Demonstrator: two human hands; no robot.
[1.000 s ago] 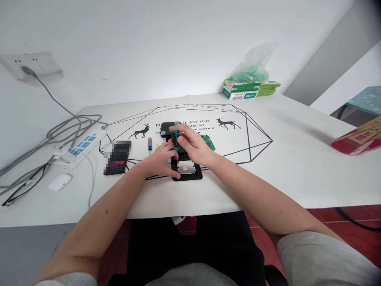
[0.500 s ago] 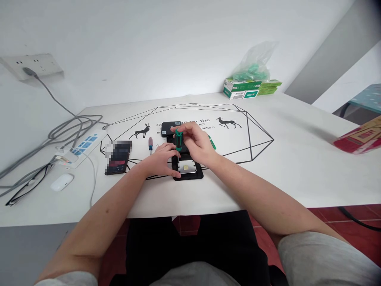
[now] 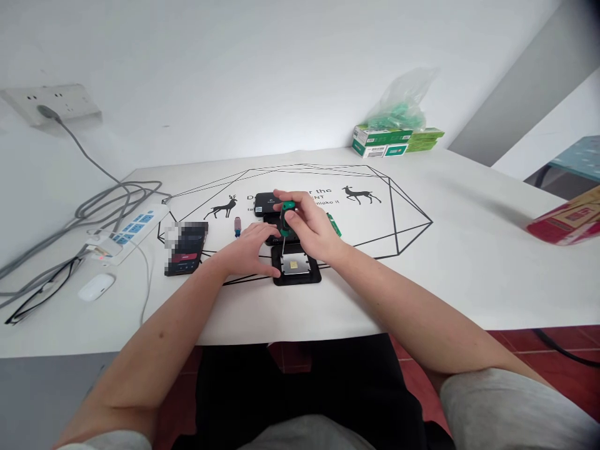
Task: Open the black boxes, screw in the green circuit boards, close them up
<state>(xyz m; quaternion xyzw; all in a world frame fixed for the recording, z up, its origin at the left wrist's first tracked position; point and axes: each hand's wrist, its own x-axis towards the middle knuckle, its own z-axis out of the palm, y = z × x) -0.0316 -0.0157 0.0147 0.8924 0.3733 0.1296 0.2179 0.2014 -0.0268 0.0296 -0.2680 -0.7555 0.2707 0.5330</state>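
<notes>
My right hand (image 3: 309, 224) is closed on a green-and-black screwdriver (image 3: 287, 215), tilted with its shaft pointing down at the left side of a small black device casing (image 3: 313, 279). A silver metal plate (image 3: 296, 262) with a pale square label sits in that casing. My left hand (image 3: 250, 251) rests at the casing's left edge, thumb and fingers spread apart, holding nothing that I can see. Behind lie more black casing parts (image 3: 266, 199), partly hidden by my hands. A green circuit board (image 3: 334, 224) shows beyond my right hand.
A second screwdriver (image 3: 237, 226) and a phone (image 3: 187, 249) lie to the left. Further left are a power strip (image 3: 134, 234), cables, a white earphone case (image 3: 96, 287) and glasses (image 3: 44, 290). Green boxes (image 3: 382, 137) stand at the back; a red package (image 3: 565, 222) is at right.
The screwdriver has gone from nearly upright to tilted, its handle shifting slightly right. My left thumb and fingers have drawn back a little to the left from the casing.
</notes>
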